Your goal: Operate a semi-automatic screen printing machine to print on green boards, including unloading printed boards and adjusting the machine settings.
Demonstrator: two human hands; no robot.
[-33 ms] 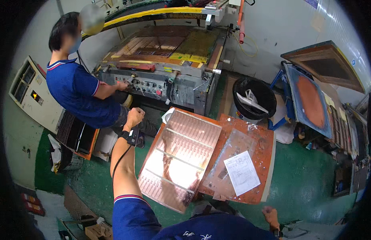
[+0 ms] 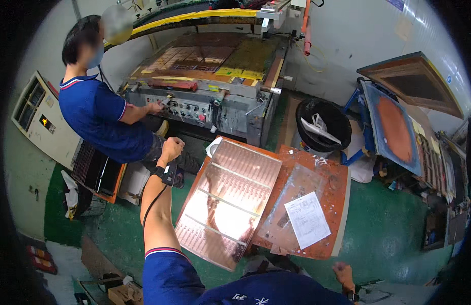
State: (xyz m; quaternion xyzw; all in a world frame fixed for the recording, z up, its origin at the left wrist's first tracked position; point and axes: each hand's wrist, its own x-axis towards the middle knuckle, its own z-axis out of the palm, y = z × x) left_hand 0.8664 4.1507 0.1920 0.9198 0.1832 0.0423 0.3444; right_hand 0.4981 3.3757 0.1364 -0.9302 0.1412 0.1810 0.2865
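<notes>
Copper-coloured panel [image 2: 235, 183] mid-frame, over the left of the orange-brown bench [image 2: 338, 195]. Left hand [image 2: 172, 148] just left of it, right hand [image 2: 343, 274] lower right, both curled—cannot tell if pinching anything. Glossy face probably marks easily—best touched by edges only.

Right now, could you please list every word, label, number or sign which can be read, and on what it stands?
I do not copy out lettering; by place:
Wearer's navy shirt: white characters.
Printed paper form: text too small to read.
Machine's control panel: markings too small to read.
White cabinet: black square with yellow mark, unclear.
Blue-purple sign, upper right: too blurred to read.
</notes>
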